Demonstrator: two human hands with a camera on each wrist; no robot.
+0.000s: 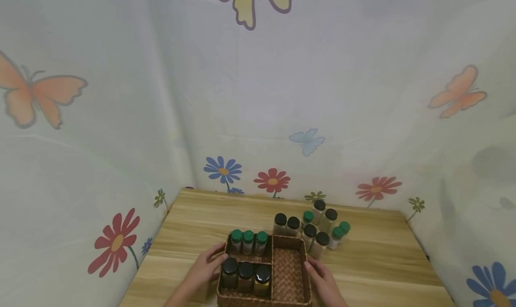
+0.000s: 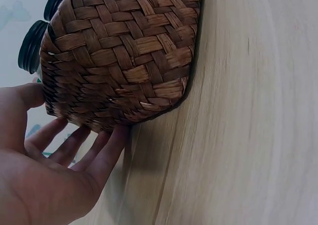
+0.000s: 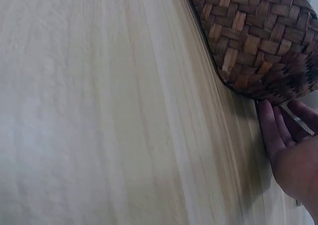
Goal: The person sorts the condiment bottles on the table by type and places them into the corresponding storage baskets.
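Note:
A brown woven basket (image 1: 288,273) with three compartments stands at the table's near side. My left hand (image 1: 207,265) grips its left side, thumb near the rim and fingertips against the lower wall in the left wrist view. The right side is held by my right hand (image 1: 324,281), whose fingertips meet the basket's lower edge in the right wrist view. Three green-capped jars (image 1: 248,242) stand in the back left compartment. In front of them, three black-capped jars (image 1: 246,276) fill the front left one. The long right compartment shows bare woven floor.
Behind the basket's right half, several more jars (image 1: 318,242) with black or green caps stand close together on the wooden table (image 1: 375,257). A pale curtain (image 1: 250,96) printed with flowers and butterflies surrounds the table at the back and sides.

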